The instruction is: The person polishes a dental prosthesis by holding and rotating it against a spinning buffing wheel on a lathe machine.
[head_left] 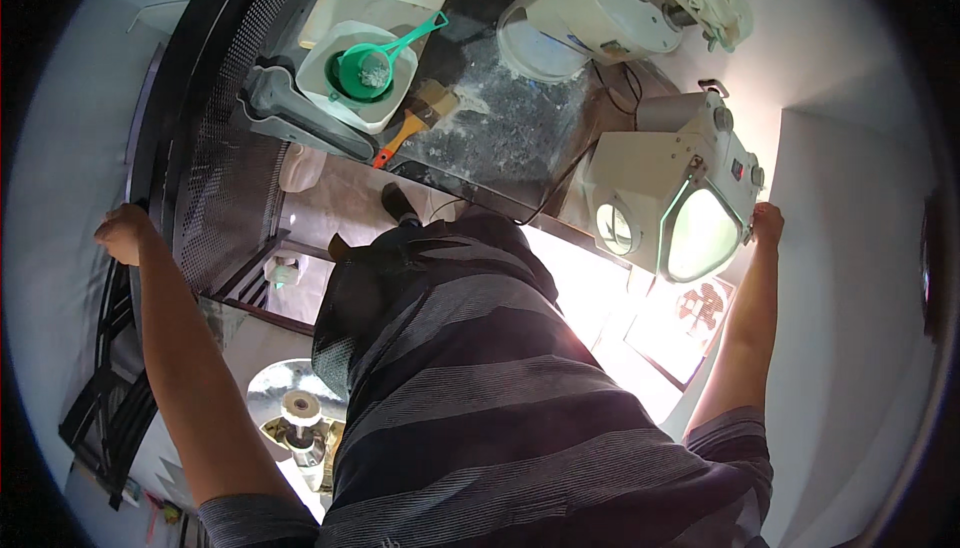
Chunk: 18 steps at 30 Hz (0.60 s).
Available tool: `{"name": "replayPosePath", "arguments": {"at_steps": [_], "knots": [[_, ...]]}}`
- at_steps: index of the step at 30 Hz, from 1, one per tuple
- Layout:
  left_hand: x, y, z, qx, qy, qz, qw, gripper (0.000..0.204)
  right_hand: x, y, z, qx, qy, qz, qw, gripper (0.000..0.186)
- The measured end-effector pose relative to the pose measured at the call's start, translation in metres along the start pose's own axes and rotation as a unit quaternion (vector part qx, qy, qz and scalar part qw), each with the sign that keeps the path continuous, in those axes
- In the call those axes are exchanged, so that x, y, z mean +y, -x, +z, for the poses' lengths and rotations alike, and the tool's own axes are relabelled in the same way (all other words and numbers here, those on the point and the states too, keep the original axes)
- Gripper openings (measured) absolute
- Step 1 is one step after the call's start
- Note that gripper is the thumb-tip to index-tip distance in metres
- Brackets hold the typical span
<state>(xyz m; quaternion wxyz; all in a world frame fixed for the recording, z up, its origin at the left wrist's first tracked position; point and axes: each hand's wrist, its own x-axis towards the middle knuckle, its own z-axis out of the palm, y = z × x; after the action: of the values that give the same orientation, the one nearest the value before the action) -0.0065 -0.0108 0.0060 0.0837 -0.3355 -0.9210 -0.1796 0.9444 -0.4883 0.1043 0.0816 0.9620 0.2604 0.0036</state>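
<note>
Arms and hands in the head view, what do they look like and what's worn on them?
The left hand and right hand are ungloved, and both forearms are bare. Short dark sleeves with fine grey stripes cover the arms higher up, matching the shirt, which is black with broad grey bands.

— How was the machine built?
— Its boxy body was finished in cream and was set at the right end of the dark bench. A large rounded window was framed in its side and brightly lit; to the left, a smaller round port was fitted.
— And the rack?
— It was coloured black, faced with perforated sheet, and placed at the far left.
</note>
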Motion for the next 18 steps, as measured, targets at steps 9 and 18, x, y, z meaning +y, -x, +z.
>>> {"name": "replayPosePath", "arguments": {"at_steps": [9,18], "knots": [[0.009,0.005,0.005,-0.013,0.017,-0.002,1.0,0.039,0.029,-0.001,-0.001,0.022,0.13,-0.008,0.991,0.029],[0.005,0.001,-0.003,-0.005,0.023,-0.011,1.0,0.039,-0.012,0.011,-0.014,-0.019,0.068,0.086,0.994,0.033]]}}
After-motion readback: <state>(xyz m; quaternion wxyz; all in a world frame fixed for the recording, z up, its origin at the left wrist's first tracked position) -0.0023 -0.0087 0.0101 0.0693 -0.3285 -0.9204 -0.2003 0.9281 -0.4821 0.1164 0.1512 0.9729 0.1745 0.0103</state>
